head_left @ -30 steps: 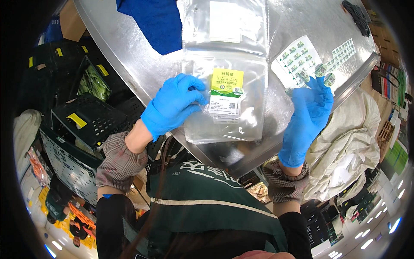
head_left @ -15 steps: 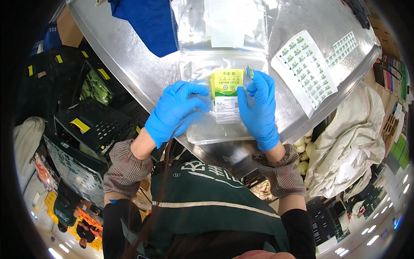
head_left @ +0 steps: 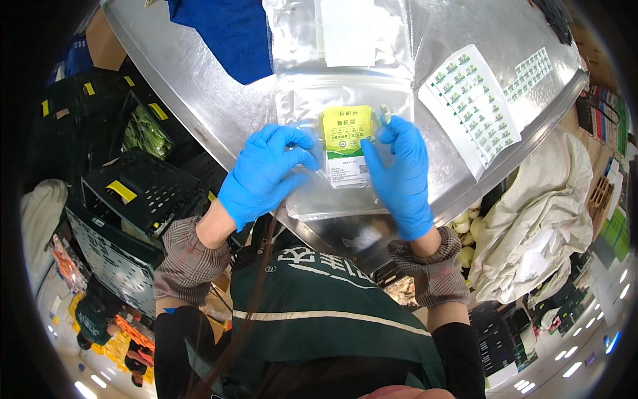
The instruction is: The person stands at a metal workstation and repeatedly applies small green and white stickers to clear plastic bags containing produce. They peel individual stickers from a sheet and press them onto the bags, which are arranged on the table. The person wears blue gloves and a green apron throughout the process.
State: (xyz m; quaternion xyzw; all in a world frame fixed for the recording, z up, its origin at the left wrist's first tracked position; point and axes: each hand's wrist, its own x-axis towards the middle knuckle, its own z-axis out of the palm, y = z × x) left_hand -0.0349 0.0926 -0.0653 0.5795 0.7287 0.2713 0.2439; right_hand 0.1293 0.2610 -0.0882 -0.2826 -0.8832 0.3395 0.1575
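Observation:
On a clear plastic bag (head_left: pixel 309 203), flat on the metal table, lie yellow-green and white printed labels (head_left: pixel 347 149); two top edges show, slightly offset. Left of them, my left hand (head_left: pixel 269 174), in a blue glove, hovers with curved fingers apart and nothing visible in it. My right hand (head_left: pixel 401 174), gloved alike, is at the labels' right edge with its thumb beside them. A small green-and-white sticker (head_left: pixel 385 114) stands at its index fingertip. Another small sticker shows by the thumb tip, though exactly how each is held is unclear.
Sheets of small green stickers (head_left: pixel 473 110) lie on the metal table (head_left: pixel 219 120) at right. Farther back are white papers (head_left: pixel 349 33) and a blue cloth (head_left: pixel 229 40). Dark crates (head_left: pixel 143 193) stand left; a whitish sack (head_left: pixel 541 219) and onions (head_left: pixel 467 256) are at right.
My left hand has drawn back a little to the left and nearer to me. My right hand has shifted slightly right. A second label's top edge now shows above the front one.

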